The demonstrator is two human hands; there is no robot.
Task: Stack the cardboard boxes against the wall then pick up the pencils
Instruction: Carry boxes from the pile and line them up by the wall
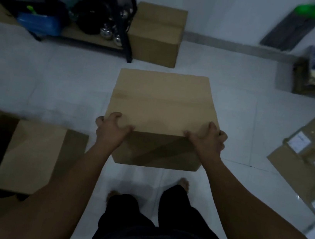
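Both forearms stretch up from the bottom edge, and I see the left hand (pixel 111 127) and right hand (pixel 206 139) each curled over a near top corner of the cardboard box (pixel 163 104) at frame centre. Above it, a second box (pixel 156 36) sits against the wall (pixel 228 11) beside the black shelf (pixel 127 40); a third box (pixel 32 156) lies lower left.

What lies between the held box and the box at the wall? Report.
Head view: only bare white floor shows between the held box and the box at the wall.
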